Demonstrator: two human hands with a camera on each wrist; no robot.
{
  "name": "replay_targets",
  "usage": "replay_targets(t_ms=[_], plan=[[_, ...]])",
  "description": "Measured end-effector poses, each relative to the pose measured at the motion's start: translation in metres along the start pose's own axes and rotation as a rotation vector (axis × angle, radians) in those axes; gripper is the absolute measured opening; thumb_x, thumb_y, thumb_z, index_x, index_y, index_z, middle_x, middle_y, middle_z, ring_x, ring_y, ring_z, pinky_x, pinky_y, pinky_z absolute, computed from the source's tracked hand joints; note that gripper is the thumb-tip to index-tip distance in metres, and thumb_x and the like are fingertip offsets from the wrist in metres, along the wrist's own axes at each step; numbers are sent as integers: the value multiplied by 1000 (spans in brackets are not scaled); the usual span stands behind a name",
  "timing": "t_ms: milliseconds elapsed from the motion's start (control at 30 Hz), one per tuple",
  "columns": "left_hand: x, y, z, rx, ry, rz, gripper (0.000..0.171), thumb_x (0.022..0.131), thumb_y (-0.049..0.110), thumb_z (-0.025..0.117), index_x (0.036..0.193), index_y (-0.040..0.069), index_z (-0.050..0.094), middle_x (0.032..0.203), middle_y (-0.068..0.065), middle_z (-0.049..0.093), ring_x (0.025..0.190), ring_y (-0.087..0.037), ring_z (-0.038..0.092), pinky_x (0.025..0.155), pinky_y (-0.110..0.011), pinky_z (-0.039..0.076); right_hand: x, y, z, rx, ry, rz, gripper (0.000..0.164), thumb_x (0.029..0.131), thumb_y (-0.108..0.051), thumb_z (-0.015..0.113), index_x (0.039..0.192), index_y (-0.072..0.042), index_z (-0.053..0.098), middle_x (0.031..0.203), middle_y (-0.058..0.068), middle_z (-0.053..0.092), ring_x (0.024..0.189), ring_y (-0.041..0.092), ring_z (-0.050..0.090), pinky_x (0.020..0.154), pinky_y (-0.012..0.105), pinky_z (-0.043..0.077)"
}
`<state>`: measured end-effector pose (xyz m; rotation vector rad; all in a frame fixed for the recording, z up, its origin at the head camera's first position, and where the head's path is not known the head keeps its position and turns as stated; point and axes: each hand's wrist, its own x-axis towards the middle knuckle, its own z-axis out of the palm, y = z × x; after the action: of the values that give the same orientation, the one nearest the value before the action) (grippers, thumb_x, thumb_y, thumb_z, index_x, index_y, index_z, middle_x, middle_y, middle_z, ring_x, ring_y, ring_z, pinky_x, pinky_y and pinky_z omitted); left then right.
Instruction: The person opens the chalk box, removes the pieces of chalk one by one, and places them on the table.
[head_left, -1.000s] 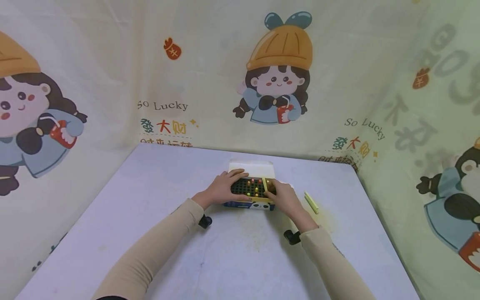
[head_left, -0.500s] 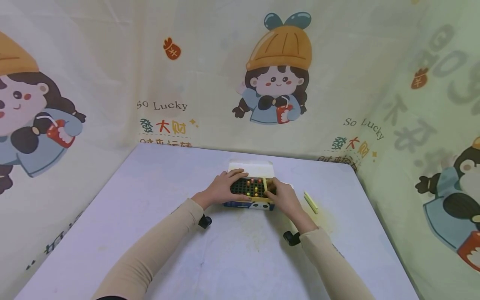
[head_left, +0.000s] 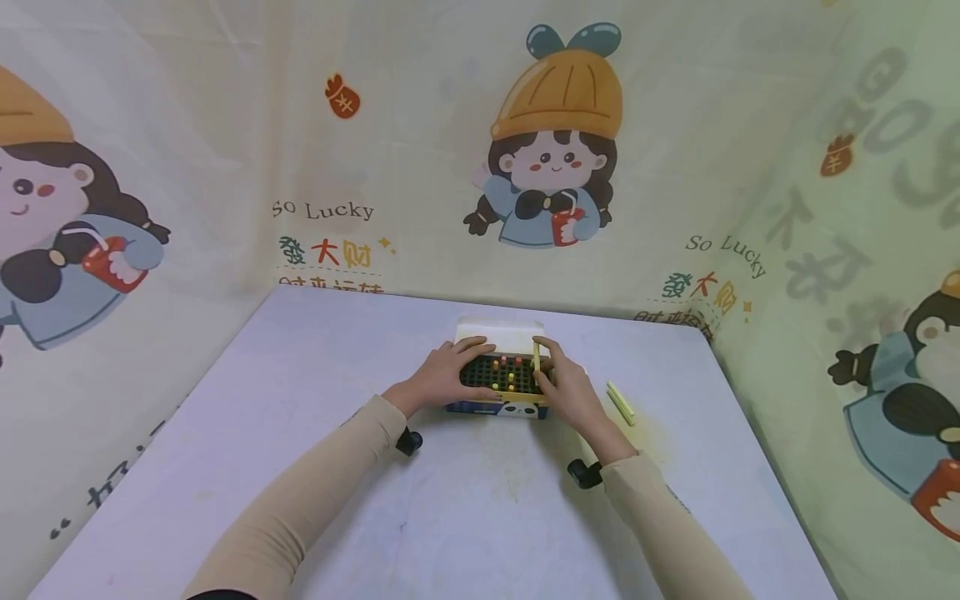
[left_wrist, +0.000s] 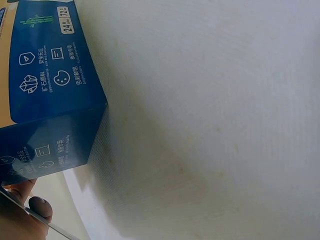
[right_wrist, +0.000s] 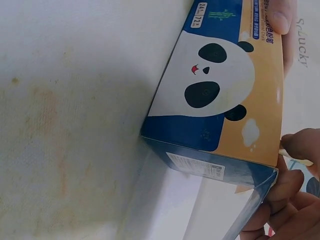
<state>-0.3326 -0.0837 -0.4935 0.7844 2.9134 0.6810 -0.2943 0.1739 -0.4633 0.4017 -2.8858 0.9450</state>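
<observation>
A panda-printed chalk box [right_wrist: 200, 80] stands on the table, its lid [head_left: 501, 335] folded back. Its black holed insert [head_left: 480, 372] holds several coloured chalk sticks, their tips showing. My left hand [head_left: 438, 379] grips the box's left end, with the thumb along the front edge and fingers over the far side. At the right end, my right hand [head_left: 570, 390] pinches a pale yellow chalk stick [head_left: 536, 357] nearly upright over the holes. In the right wrist view, the thumb and fingers meet close above the box's top corner, and part of the stick shows between them.
Two more yellow chalk sticks [head_left: 621, 403] lie side by side on the white table [head_left: 465, 517], right of the box. Yellowish dust marks the tabletop around them. A printed curtain [head_left: 420, 150] hangs behind the table's back edge.
My right hand has lifted slightly, and the yellow stick has gone from leaning over the insert to nearly upright, its top further back. My left hand has stayed on the box.
</observation>
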Motion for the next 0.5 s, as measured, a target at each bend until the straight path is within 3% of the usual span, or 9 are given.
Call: replay_targets(t_ms=[500], plan=[[-1, 0, -1, 3, -14, 7, 92, 84, 76, 68, 162, 39, 34, 170, 8, 26, 139, -36, 42, 111, -68, 34, 0, 11, -12, 63, 95, 23, 62, 101, -13, 62, 158, -21, 39, 103, 16, 73, 54, 15, 56, 49, 30, 45]])
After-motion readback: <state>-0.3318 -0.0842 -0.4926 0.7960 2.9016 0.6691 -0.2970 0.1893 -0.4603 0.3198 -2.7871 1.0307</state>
